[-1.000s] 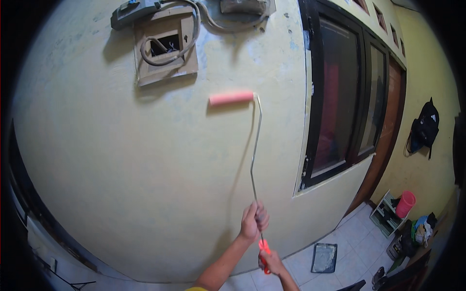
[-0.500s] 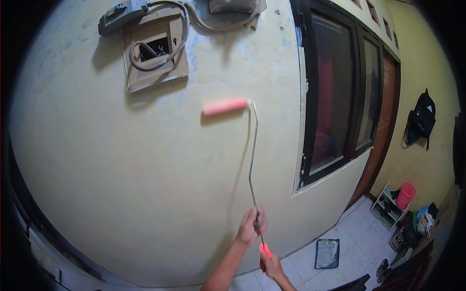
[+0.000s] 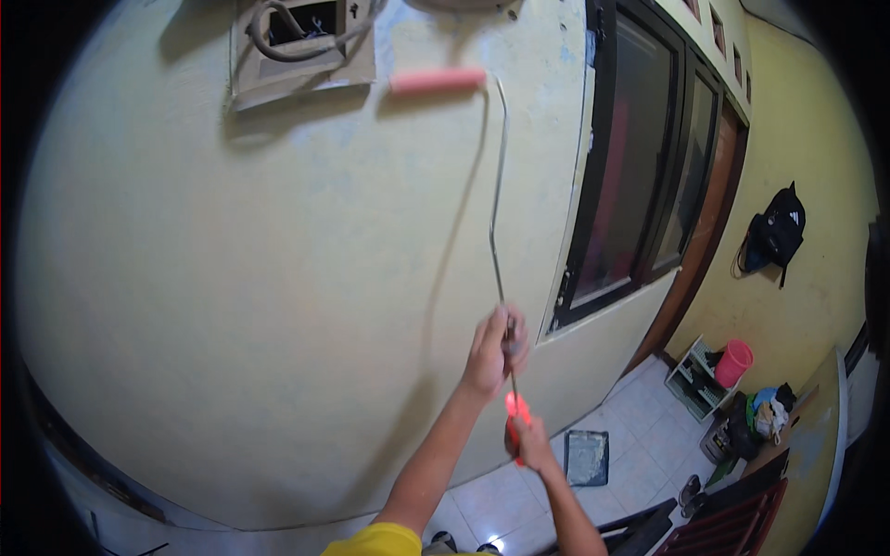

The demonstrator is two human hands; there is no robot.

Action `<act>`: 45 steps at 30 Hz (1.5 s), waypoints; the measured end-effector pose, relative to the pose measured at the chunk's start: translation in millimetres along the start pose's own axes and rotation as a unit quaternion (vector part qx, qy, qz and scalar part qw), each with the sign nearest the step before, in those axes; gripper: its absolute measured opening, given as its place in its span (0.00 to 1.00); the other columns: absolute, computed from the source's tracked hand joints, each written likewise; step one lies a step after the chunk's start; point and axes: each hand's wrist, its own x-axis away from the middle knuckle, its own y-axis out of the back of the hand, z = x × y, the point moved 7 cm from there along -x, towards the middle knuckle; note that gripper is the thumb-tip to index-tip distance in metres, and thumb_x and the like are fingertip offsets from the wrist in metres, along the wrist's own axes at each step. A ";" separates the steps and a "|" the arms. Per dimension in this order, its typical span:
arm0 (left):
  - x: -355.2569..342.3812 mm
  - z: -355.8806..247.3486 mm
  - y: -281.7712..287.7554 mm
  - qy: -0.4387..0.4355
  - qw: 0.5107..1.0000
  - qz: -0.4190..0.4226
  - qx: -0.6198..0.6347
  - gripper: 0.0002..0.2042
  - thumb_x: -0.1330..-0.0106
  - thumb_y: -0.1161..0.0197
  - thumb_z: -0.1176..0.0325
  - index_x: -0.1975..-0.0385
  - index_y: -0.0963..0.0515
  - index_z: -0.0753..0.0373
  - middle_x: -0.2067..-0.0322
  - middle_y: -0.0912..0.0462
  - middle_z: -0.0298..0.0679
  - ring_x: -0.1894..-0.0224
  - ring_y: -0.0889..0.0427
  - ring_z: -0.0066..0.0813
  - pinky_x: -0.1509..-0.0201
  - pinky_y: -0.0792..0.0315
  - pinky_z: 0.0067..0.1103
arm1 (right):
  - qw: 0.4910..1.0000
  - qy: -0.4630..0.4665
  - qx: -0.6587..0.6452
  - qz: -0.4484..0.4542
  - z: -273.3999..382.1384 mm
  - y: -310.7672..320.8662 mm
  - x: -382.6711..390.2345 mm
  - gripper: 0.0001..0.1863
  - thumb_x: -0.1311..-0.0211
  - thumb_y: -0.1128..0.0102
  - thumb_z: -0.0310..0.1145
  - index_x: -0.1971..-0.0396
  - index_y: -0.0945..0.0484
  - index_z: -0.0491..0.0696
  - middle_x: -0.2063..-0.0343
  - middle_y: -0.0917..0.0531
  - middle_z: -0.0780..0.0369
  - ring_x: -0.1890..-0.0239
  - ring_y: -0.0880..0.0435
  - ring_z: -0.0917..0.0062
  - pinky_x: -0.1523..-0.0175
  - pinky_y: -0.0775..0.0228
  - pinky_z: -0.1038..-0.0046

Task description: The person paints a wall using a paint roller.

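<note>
I hold a paint roller with both hands. Its pink sleeve point(image 3: 436, 81) is high on the pale wall point(image 3: 232, 278), to the right of and just below a cardboard-framed opening point(image 3: 250, 83) with a looped cable point(image 3: 269, 42). A long bent metal rod runs down from the sleeve. My left hand point(image 3: 498, 350) is closed round that rod, above the orange-red handle point(image 3: 516, 408). My right hand point(image 3: 530, 443) grips the handle below it, closer to the floor in the picture.
A black-framed window point(image 3: 635, 148) and brown door point(image 3: 700, 236) are to the right. A backpack point(image 3: 775, 236) hangs on the yellow wall point(image 3: 797, 111). A rack point(image 3: 691, 380), pink bucket point(image 3: 734, 363), bundle of cloths point(image 3: 768, 412), shoes point(image 3: 691, 493) and paint tray point(image 3: 588, 456) stand on the tiled floor point(image 3: 640, 468).
Both hands and the roller have moved upward, the sleeve now reaching level with the bottom of the cardboard frame. The view has shifted slightly, with the wall fixtures higher in the picture.
</note>
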 end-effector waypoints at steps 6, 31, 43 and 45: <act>153.3 170.9 134.8 0.177 0.965 -0.161 -0.109 0.22 0.28 0.59 0.47 0.70 0.27 0.59 0.81 0.29 0.31 0.80 0.30 0.16 0.77 0.35 0.17 | 0.989 -0.110 -0.097 0.003 -242.1 -30.2 91.8 0.25 0.35 0.49 0.50 0.52 0.26 0.42 0.83 0.28 0.65 0.85 0.33 0.85 0.82 0.46 0.79; 240.9 130.5 160.2 0.075 0.915 -0.388 -0.080 0.21 0.31 0.55 0.46 0.82 0.36 0.53 0.87 0.41 0.24 0.86 0.43 0.15 0.85 0.48 0.17 | 0.989 0.022 -0.061 0.133 -198.0 -120.1 58.7 0.30 0.38 0.52 0.61 0.55 0.24 0.48 0.81 0.35 0.73 0.81 0.41 0.87 0.77 0.51 0.81; 253.5 -69.2 77.0 -0.070 0.990 0.046 0.117 0.30 0.33 0.59 0.38 0.89 0.53 0.54 0.93 0.54 0.26 0.92 0.56 0.19 0.87 0.58 0.19 | 0.846 -0.120 -0.238 0.462 -37.7 -175.8 123.8 0.27 0.41 0.48 0.61 0.68 0.25 0.49 0.89 0.36 0.71 0.90 0.40 0.85 0.86 0.51 0.79; 234.3 -118.9 39.4 -0.132 0.981 0.110 0.086 0.30 0.31 0.63 0.40 0.90 0.55 0.54 0.94 0.56 0.26 0.94 0.60 0.20 0.91 0.62 0.20 | 0.779 -0.094 -0.269 0.559 -23.9 -189.9 102.1 0.22 0.37 0.49 0.54 0.71 0.28 0.48 0.87 0.33 0.70 0.88 0.36 0.85 0.84 0.45 0.79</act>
